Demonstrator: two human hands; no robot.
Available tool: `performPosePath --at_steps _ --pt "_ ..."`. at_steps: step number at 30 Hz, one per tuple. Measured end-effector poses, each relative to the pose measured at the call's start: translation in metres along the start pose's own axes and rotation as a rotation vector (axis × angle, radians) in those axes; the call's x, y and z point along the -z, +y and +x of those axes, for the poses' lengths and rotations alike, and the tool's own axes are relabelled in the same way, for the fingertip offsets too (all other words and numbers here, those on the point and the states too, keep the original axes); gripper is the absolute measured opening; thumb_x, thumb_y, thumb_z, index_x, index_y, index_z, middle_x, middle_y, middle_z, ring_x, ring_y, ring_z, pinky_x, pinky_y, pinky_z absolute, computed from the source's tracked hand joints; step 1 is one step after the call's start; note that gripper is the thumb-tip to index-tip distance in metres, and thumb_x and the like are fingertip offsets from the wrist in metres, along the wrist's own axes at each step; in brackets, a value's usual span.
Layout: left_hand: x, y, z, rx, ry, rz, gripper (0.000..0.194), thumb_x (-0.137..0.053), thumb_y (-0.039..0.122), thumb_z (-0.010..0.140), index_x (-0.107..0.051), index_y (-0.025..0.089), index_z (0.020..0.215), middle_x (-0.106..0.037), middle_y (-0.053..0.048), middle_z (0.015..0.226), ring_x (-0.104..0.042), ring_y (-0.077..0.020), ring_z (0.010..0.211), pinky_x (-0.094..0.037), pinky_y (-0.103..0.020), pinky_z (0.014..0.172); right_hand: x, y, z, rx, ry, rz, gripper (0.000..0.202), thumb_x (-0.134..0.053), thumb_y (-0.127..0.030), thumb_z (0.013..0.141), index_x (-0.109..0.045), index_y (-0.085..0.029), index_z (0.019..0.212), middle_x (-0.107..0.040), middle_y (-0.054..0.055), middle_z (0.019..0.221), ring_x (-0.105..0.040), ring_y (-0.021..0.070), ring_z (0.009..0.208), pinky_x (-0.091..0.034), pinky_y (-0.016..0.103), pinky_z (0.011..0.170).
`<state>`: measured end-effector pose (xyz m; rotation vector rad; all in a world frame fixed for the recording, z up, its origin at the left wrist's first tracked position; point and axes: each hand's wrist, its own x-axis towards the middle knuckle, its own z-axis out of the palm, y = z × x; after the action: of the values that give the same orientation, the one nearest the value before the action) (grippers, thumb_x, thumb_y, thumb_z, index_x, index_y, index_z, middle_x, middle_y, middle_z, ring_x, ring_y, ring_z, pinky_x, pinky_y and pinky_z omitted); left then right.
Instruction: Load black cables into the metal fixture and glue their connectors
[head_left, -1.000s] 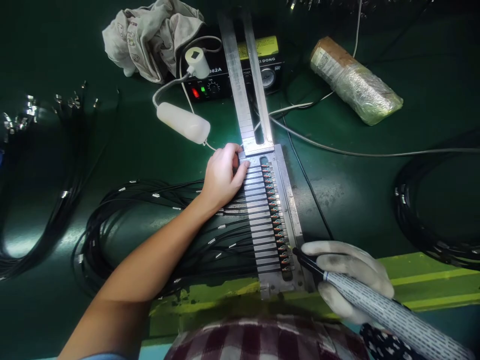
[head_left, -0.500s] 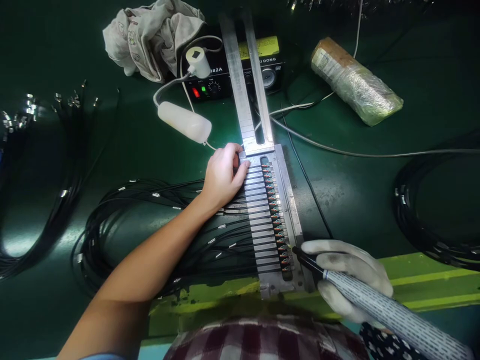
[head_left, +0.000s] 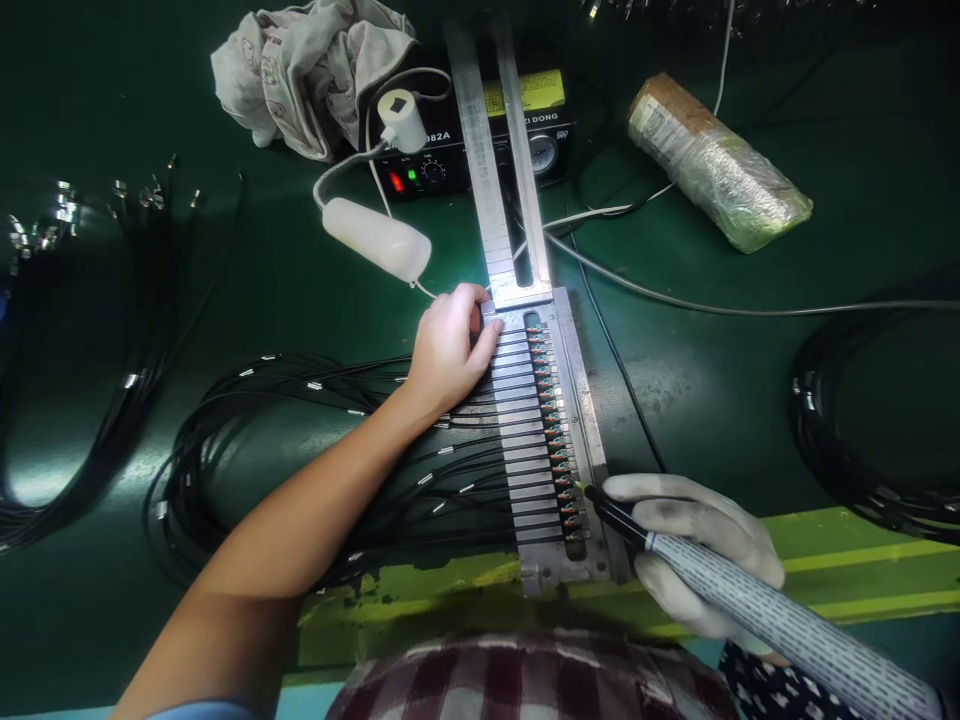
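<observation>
A metal fixture (head_left: 525,430) lies on the green table, with a column of black cables (head_left: 469,490) set in its slots and small connectors (head_left: 555,430) along its right part. My left hand (head_left: 454,345), bare, presses and grips the fixture's upper left edge, thumb on top. My right hand (head_left: 697,545), in a white glove, is closed around a dispensing tool (head_left: 757,600) with a patterned grey barrel and black nozzle. The thin tip is at the connectors in the lower half of the column.
Behind the fixture, a slotted metal bar (head_left: 480,170) leans over a black controller (head_left: 450,160). A white lamp (head_left: 379,240) and crumpled cloth (head_left: 307,75) are to its left. A wrapped roll (head_left: 716,160) lies back right. Coiled cables (head_left: 817,420) sit at right; cable bundles (head_left: 135,380) at left.
The view has shifted slightly, so the background things appear a little further right. Both hands keep nearly the same places, and the tool's tip stays by the connectors.
</observation>
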<state>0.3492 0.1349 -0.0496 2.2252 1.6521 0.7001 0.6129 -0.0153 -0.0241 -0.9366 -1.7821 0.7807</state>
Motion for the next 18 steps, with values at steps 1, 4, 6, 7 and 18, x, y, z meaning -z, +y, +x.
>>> performPosePath --at_steps 1,4,6,7,18 --pt "0.000 0.000 0.000 -0.001 0.000 0.000 0.016 -0.056 0.029 0.088 -0.051 0.021 0.101 -0.053 0.000 0.074 -0.050 -0.0192 0.072 -0.039 -0.032 0.066 0.000 0.000 0.000 0.000 -0.004 0.004 0.034 -0.063 -0.005 0.074 -0.063 -0.016 0.107 -0.071 0.012 0.106 -0.072 0.0279 0.092 -0.067 0.037 0.066" --pt "0.000 -0.001 0.000 -0.002 0.004 0.004 0.016 -0.056 0.029 0.087 -0.051 0.021 0.100 -0.053 0.000 0.073 -0.051 -0.0193 0.072 -0.040 -0.032 0.066 0.001 0.000 -0.003 0.003 -0.008 0.004 0.033 -0.065 -0.007 0.075 -0.063 -0.016 0.107 -0.071 0.012 0.108 -0.072 0.0281 0.093 -0.067 0.038 0.067" --pt "-0.001 -0.001 0.000 -0.001 0.006 0.005 0.016 -0.056 0.029 0.087 -0.051 0.021 0.100 -0.053 0.000 0.072 -0.051 -0.0193 0.071 -0.040 -0.033 0.066 0.002 -0.003 -0.007 0.021 0.003 -0.022 0.031 -0.064 -0.008 0.076 -0.063 -0.017 0.106 -0.071 0.012 0.109 -0.072 0.0276 0.093 -0.067 0.038 0.067" --pt "-0.001 -0.001 0.001 -0.002 0.006 0.005 0.016 -0.056 0.029 0.087 -0.051 0.021 0.100 -0.053 0.000 0.072 -0.051 -0.0193 0.071 -0.040 -0.033 0.066 0.003 -0.005 -0.010 0.026 0.006 -0.039 0.030 -0.064 -0.009 0.076 -0.064 -0.017 0.105 -0.071 0.011 0.109 -0.072 0.0272 0.093 -0.067 0.037 0.067" --pt "-0.001 0.000 0.000 -0.011 0.013 -0.009 0.015 -0.057 0.028 0.087 -0.051 0.021 0.099 -0.052 0.000 0.072 -0.051 -0.0193 0.071 -0.039 -0.033 0.066 -0.003 -0.011 -0.015 0.046 0.014 -0.109 0.028 -0.063 -0.009 0.075 -0.064 -0.015 0.102 -0.073 0.011 0.100 -0.073 0.0261 0.087 -0.067 0.035 0.062"
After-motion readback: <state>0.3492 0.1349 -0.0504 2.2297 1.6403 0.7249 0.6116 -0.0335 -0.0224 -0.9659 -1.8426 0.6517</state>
